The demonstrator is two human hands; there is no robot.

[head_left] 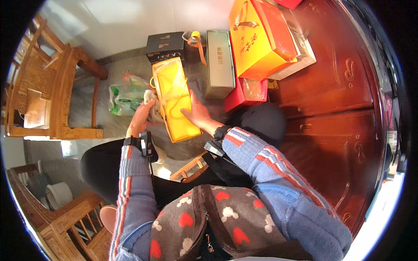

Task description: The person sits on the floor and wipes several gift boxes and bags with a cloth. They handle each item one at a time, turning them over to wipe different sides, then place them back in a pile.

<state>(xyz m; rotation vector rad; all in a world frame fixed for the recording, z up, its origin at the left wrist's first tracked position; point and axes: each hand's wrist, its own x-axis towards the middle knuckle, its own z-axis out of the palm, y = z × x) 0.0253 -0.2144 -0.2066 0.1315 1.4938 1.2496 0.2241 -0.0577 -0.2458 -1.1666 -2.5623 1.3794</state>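
Observation:
A long yellow gift bag with thin yellow cord handles is held up in front of me, tilted slightly. My right hand grips its right edge, the thumb on the front face and the fingers partly hidden along the side. On the other side, my left hand is closed on a crumpled greyish-white cloth beside the bag's left edge. Whether the cloth presses on the bag I cannot tell. Just left of the cloth, a clear plastic bag with green parts lies on the floor.
Beyond the yellow bag stand a black box, a yellow-capped bottle and a tall grey-green box. An orange gift bag rests over a red box. Red-brown cabinet doors line the right; a carved wooden chair is at left.

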